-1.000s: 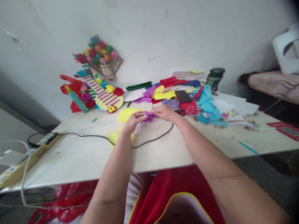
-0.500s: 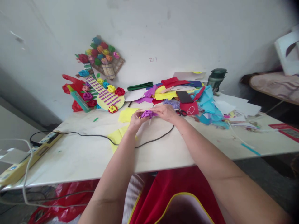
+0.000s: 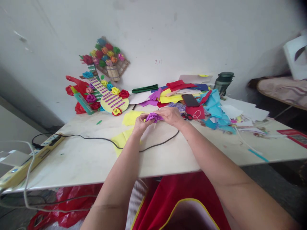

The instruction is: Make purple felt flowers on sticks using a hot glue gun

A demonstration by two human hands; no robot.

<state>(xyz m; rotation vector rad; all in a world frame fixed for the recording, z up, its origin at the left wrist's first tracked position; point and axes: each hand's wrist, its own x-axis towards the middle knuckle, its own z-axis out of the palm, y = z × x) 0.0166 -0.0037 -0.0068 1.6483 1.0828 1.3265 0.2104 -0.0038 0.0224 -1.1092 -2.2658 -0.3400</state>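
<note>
Between my hands, a little above the table, is a purple crepe-paper flower with gathered folds. My left hand pinches its left side. My right hand has its fingers closed on the right side of the same paper. A thin pale stick runs along the flower's far side, partly hidden by my fingers. Beneath and left of my hands lie sheets of yellow crepe paper. Close to my right hand are black-and-red scissors.
A black cable crosses the table to a power strip. Paper flowers, a guitar-shaped craft and a glue bottle stand back left. Coloured paper, a phone and a dark green bottle are at the back right.
The view has shifted slightly. Both hands stay on the purple flower, whose folds look a little different between my fingers.
</note>
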